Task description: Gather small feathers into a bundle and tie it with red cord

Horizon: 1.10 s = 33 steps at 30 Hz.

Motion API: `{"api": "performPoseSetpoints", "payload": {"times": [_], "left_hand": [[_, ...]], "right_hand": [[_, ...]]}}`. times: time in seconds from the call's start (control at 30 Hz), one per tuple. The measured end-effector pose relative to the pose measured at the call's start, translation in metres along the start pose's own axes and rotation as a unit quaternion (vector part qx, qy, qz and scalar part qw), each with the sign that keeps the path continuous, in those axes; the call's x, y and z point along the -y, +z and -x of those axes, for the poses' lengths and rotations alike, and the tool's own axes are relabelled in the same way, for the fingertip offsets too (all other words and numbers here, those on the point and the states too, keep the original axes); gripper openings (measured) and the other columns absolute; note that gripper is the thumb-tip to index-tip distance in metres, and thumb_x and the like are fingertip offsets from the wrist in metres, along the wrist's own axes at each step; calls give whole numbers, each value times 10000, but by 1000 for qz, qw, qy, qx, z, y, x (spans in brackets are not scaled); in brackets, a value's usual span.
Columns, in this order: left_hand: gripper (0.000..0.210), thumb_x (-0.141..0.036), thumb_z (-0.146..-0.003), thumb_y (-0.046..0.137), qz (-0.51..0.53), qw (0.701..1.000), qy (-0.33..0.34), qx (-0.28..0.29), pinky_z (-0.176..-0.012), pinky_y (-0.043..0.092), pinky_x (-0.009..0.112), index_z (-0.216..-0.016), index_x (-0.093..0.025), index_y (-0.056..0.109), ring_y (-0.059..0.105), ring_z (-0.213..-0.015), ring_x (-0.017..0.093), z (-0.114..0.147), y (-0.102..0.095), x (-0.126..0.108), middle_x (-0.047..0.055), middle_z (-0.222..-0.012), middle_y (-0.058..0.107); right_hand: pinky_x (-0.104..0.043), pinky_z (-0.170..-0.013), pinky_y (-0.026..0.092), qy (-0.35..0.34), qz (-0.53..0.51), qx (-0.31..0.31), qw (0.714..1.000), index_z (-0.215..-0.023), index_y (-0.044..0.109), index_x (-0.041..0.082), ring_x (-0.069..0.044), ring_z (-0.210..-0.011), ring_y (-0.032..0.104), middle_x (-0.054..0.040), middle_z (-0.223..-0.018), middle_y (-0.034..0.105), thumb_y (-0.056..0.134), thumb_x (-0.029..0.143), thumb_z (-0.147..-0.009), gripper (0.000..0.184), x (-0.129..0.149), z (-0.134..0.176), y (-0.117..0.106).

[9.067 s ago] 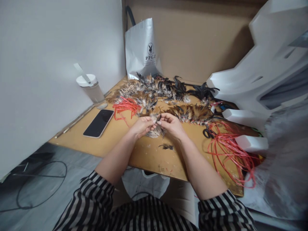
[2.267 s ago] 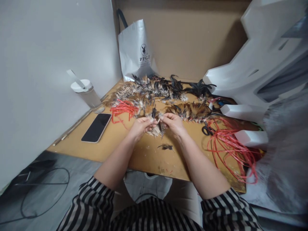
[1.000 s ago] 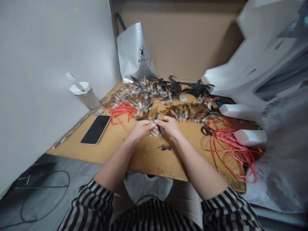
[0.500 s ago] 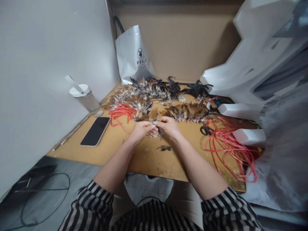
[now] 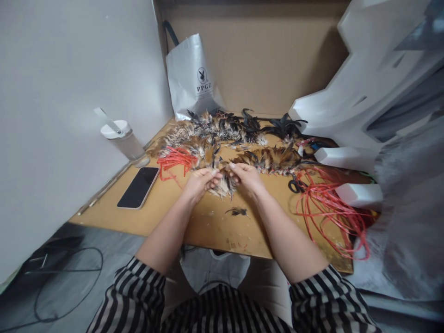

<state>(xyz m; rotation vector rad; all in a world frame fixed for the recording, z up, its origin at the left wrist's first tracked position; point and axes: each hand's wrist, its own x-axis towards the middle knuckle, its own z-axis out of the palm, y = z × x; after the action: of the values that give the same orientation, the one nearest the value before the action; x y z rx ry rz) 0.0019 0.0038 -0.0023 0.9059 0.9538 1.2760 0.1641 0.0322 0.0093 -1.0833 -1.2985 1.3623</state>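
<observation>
Left hand (image 5: 201, 183) pinching brown feather tuft (image 5: 210, 158) low, probably so it won't crush. Right hand (image 5: 247, 177) pinched too, can't tell on what. Pale feathers (image 5: 224, 188) between. Scissors (image 5: 299, 186), red strips (image 5: 325, 190) right, likely for easy reach.

From where I stand, it's a striped top, black against pale grey. The left sleeve (image 5: 130, 293), at seven o'clock, and the right sleeve (image 5: 328, 293), at five, look loose and creased, stopping around the elbow. Stripes run down the shirt front (image 5: 224, 312) at six o'clock. The left hand (image 5: 200, 184) and right hand (image 5: 249, 179) are bare.
</observation>
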Motion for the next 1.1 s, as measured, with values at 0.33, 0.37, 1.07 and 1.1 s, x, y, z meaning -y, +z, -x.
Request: {"api": "performPoseSetpoints", "payload": {"times": [0.33, 0.37, 1.07, 1.1], "left_hand": [[217, -224, -664, 695, 58, 997, 6, -55, -414, 379, 118, -833, -95, 651, 568, -511, 46, -5, -6, -2, 86, -797, 693], [213, -224, -665, 694, 56, 997, 6, -55, -413, 377, 119, -829, -94, 651, 567, -509, 47, -5, -5, -2, 87, -793, 692], [252, -252, -648, 701, 35, 999, -2, -37, -419, 374, 122, -848, -106, 654, 561, -517, 49, -5, -7, 2, 92, -823, 691], [253, -251, -645, 704, 35, 999, -2, -35, -418, 376, 121, -846, -105, 654, 561, -517, 48, -5, -7, 2, 91, -823, 690]], "right_hand": [[-209, -539, 352, -80, 373, 103, 919, -647, 661, 158, -108, -556, 519, -9, -610, 634, 583, 276, -651, 142, -12, 2, -9], [-209, -541, 346, -84, 400, 105, 907, -641, 657, 164, -107, -554, 517, -7, -608, 632, 578, 268, -653, 132, -11, 5, -6], [-205, -487, 350, -36, 278, -16, 960, -604, 611, 159, -90, -480, 471, 10, -529, 577, 555, 215, -597, 80, -26, -8, 11], [-197, -449, 337, -14, 221, -20, 975, -613, 604, 153, -78, -438, 443, 25, -489, 548, 555, 215, -591, 82, -26, -9, 9]]}}
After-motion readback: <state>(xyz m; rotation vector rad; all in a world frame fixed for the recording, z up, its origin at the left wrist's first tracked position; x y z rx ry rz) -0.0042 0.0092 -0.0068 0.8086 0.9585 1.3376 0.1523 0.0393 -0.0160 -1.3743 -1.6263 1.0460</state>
